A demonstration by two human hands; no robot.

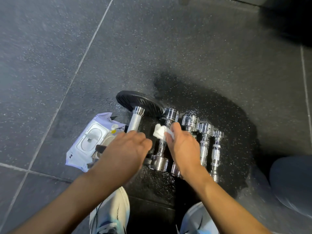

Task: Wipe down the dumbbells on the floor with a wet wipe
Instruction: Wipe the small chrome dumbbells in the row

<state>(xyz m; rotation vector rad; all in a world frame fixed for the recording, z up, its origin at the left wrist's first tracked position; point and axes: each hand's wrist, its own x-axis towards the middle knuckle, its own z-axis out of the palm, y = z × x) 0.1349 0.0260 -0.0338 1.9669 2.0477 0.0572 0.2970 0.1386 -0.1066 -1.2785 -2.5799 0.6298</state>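
Observation:
Several chrome dumbbells lie side by side on the dark floor. My right hand (183, 147) pinches a crumpled white wet wipe (160, 133) over the handle of the second dumbbell (163, 141) from the left. My left hand (126, 149) hovers, blurred and with fingers loosely bent, over the lower end of the big dumbbell (135, 120) with the black plate (140, 102). I cannot tell whether it touches it. Three smaller chrome dumbbells (205, 144) lie to the right of my right hand.
A pale purple wet-wipe pack (87, 142) with its lid open lies left of the dumbbells. My two white shoes (111, 211) stand at the bottom. A knee in grey cloth (292, 179) is at the right edge. The floor around the dumbbells looks wet.

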